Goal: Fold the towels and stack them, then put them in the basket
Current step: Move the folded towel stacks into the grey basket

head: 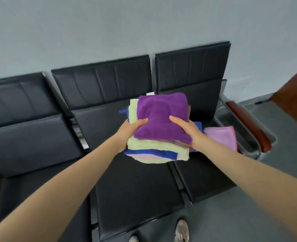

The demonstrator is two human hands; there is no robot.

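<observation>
Both hands hold the stack of folded towels above the row of black seats: the left hand and right hand each grip a side, thumbs pressed into the purple towel on top. Folding looks mostly done; a pink towel lies just right of the stack. No basket shows, so it must be found next. No writing is readable.

Two bare forearms with no sleeves in view, left hand and right hand without rings or watch, pale, perhaps grey-white, worn-looking shoes below
</observation>
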